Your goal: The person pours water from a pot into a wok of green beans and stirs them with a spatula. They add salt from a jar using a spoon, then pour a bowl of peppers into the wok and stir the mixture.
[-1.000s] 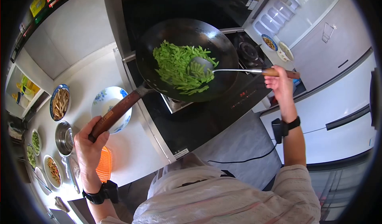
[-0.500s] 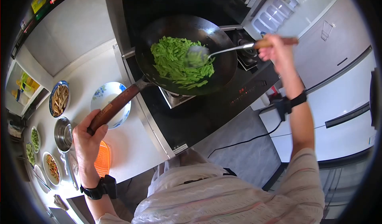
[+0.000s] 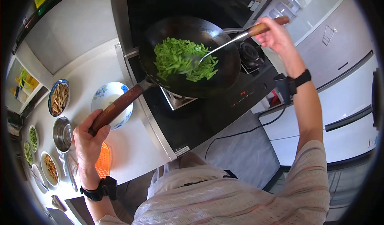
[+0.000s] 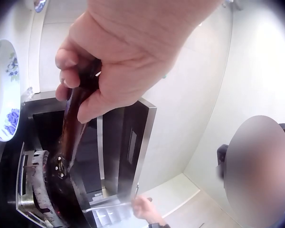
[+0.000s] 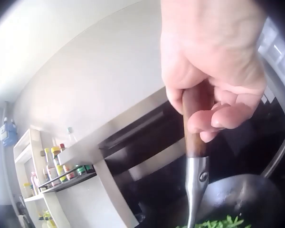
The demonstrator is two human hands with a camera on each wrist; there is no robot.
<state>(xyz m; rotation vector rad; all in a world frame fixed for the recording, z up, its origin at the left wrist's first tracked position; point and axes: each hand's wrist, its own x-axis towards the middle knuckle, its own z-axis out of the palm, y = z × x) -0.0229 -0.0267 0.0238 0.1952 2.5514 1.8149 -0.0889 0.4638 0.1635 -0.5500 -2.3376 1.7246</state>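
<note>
My left hand (image 3: 89, 145) grips the wooden handle of a dark wok (image 3: 224, 61) by its end, thumb and fingers wrapped round it. In the wok lies a heap of cut green vegetable pieces (image 3: 176, 51). My right hand (image 3: 278, 37) holds a long metal ladle (image 3: 222, 47) by its wooden handle (image 5: 195, 137), above the wok's right side. The ladle's head is down among the greens and partly hidden by them. In the left wrist view, the wok handle (image 4: 73, 126) runs from the curled fingers down to the wok's edge.
A blue-flowered plate (image 3: 122, 117), an orange basket (image 3: 105, 161), a metal pot (image 3: 63, 135) and several bowls of cut food, including brown strips (image 3: 59, 99), stand on the left counter. The black cooktop (image 3: 200, 125) lies under the wok, with a second burner (image 3: 251, 55) to the right.
My right hand has risen towards the back, so the ladle slants more steeply; its head has moved left and sits deeper in the greens. The left hand keeps its grip, nearly in place.
</note>
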